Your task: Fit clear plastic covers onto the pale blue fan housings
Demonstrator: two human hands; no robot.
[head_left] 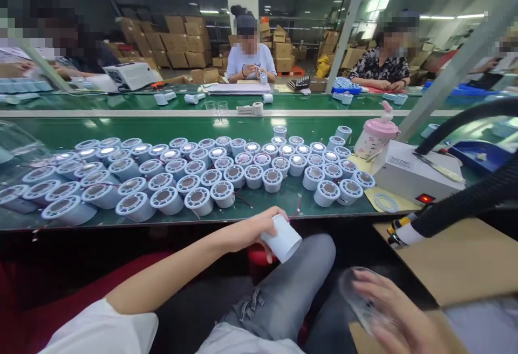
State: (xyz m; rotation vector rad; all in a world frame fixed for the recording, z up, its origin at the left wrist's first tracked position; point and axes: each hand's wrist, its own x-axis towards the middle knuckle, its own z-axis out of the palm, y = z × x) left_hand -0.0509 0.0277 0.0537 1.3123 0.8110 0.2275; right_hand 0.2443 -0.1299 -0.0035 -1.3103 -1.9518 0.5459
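My left hand point(253, 231) is closed round a pale blue-white cylinder point(282, 240), held over my lap just below the front edge of the green table point(259, 127). My right hand point(399, 316), blurred by motion at the lower right, grips a clear round plastic piece point(360, 294) over a cardboard sheet point(461, 257). Several of the same pale cylinders point(198, 173) stand upright in rows across the table, some with thin red wires trailing.
A white box with a red lit switch point(413, 173) and a pink-lidded bottle point(374, 135) stand at the right. A black ribbed hose point(465, 197) crosses there. Three people work at the far bench, with stacked cartons point(178, 41) behind them.
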